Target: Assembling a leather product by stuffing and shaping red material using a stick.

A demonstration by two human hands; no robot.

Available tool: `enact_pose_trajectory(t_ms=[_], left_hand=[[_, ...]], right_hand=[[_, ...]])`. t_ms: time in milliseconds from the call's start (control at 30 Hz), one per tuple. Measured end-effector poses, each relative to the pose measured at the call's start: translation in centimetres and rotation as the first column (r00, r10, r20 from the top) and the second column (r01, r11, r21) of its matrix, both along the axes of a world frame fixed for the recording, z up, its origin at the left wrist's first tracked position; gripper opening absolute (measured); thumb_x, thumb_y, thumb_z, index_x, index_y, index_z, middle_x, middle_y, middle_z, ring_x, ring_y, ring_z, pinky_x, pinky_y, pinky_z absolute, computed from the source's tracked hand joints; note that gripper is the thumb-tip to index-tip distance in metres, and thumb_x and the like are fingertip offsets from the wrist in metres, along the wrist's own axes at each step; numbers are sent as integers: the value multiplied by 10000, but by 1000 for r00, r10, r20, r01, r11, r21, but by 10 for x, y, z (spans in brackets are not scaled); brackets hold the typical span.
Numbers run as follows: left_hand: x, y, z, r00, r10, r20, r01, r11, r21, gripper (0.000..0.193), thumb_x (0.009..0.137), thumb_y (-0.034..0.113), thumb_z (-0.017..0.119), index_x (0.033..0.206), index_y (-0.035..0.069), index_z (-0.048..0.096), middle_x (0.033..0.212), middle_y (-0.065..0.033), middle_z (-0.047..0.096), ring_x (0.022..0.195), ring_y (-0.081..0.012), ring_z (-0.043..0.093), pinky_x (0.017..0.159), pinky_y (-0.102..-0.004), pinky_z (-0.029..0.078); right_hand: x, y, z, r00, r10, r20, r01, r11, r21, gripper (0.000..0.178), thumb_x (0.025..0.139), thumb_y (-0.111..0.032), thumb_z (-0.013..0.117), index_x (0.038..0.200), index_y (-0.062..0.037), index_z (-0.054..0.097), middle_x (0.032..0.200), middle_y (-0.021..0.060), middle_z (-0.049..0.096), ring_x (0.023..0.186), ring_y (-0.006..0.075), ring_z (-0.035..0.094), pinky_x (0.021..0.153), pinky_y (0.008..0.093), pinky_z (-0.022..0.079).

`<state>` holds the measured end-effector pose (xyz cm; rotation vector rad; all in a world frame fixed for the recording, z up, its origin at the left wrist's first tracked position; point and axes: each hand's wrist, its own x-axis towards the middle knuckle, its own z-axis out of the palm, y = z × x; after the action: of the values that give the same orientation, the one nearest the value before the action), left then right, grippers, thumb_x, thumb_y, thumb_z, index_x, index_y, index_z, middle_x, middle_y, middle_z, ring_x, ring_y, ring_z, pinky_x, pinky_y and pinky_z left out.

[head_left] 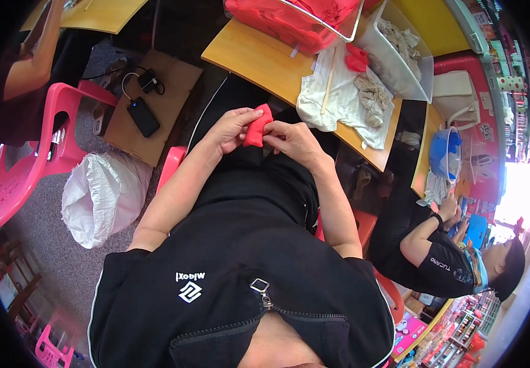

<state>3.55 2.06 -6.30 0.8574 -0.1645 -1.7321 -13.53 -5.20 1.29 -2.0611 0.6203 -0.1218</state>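
Above my lap, both hands hold a small, stuffed-looking red fabric pouch (256, 131). My left hand (234, 127) pinches its upper left side, with the thumb across the top. The fingers of my right hand (292, 142) are closed at its lower right edge. Just beyond my right hand, a white cloth (314, 101) is spread over the wooden table (246, 52). On the cloth lie a thin wooden stick (329, 83), a red fabric piece (357, 59) and a crumpled beige wad (372, 99).
Far on the table stand a bin of red fabric (298, 34) and a clear bin of greyish cloth (427, 76). At left are a white woven sack (102, 199), a pink chair (28, 175) and a black phone-like device (143, 118) on cardboard (179, 76). A co-worker (427, 245) sits at right.
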Motion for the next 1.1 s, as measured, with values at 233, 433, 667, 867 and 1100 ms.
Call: enact_pose_trajectory(t_ms=[233,433,667,867,1100], left_hand=[[-5,-2,8,994,33,108,-30,999,-26,129,893,205,615,926,83,594,736,22,596,499,-13,469,396,-142,325],[-5,-3,4,964,118,240,-105,992,-68,137,878,207,638,928,87,595,740,28,591,541,-23,492,432,-164,339],[-3,-2,2,982,93,164,-89,996,-31,129,875,204,641,937,102,591,749,25,606,577,-36,534,462,-172,370],[-2,-4,5,984,178,-12,-178,984,3,137,853,194,667,931,116,587,794,12,632,647,-55,587,536,-191,470],[-6,-1,22,962,259,86,-245,959,-145,175,858,159,656,1007,117,575,937,-12,640,784,-91,615,649,-225,515]], right_hand=[[0,2,-6,987,-153,-40,157,909,387,140,880,-119,600,943,6,613,663,30,633,524,74,558,500,194,441],[7,12,-16,936,-350,-18,325,846,424,149,870,-141,631,900,4,620,655,29,626,512,47,533,485,174,411],[4,10,-26,919,-391,59,309,803,509,94,846,-120,658,842,-35,620,667,-2,598,541,34,510,462,172,375],[-5,0,-41,580,-750,318,149,481,864,64,863,-80,618,921,-61,598,777,4,598,597,60,515,518,187,387],[24,17,-39,706,-666,241,479,700,530,288,835,-138,683,1067,15,606,895,30,638,768,75,583,688,210,475]])
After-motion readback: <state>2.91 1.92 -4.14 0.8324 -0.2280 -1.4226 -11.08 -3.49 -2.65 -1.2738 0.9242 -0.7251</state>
